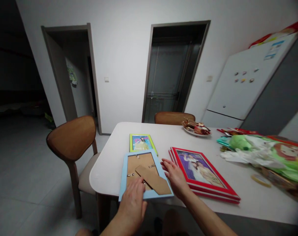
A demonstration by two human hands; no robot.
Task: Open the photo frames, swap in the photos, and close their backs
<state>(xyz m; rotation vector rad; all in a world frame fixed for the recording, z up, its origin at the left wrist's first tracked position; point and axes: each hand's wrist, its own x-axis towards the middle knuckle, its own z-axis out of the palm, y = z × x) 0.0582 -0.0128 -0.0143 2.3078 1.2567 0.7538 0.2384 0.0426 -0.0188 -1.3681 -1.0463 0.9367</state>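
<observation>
A light-blue picture frame (124, 173) lies face down near the front edge of the table, its brown backing board and stand leg (155, 182) facing up. Small metal clips sit around the backing. My left hand (133, 200) grips the frame's lower edge, with its fingers over the backing near the bottom clip and the thumb at the rim. Beside the frame's right edge is my right hand (175, 175), its fingers slightly bent and apart, holding nothing. Partly behind the blue frame lies a lime-green frame (131, 144) with a photo. Red frames (225, 183) are stacked to the right.
The white table (112, 150) also bears a plate of ornaments (196, 127), a green plastic bag (291, 157) with crumpled white wrapping (252, 157), and a tape roll (260, 180). Wooden chairs (72, 137) stand at the left and far sides. A fridge (247, 78) is at right.
</observation>
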